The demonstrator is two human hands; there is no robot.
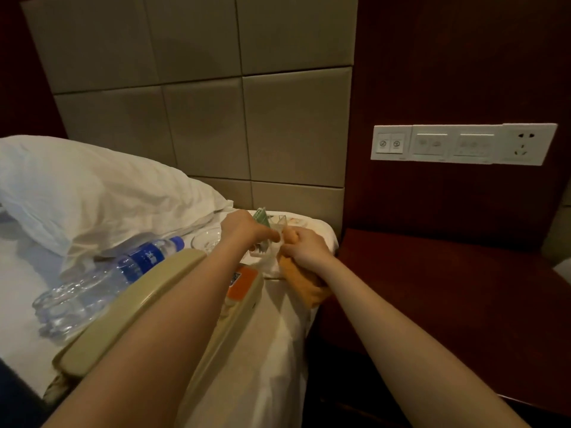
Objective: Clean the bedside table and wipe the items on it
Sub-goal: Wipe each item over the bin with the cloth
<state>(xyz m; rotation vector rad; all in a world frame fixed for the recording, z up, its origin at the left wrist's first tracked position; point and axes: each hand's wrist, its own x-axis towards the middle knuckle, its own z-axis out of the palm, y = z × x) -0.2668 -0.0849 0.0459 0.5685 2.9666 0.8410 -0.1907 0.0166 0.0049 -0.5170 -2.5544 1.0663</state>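
Grips the clear card holder in the left hand, fingers curled round its left side, above the bed edge. Pinches the orange cloth against its right face with the right hand. Leaves the bedside table just right, nearer the right hand.

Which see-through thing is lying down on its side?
The water bottle with the blue cap and label, lying on the bed beside the phone. The glass dish sits flat, and the clear plastic stand is held by the left hand.
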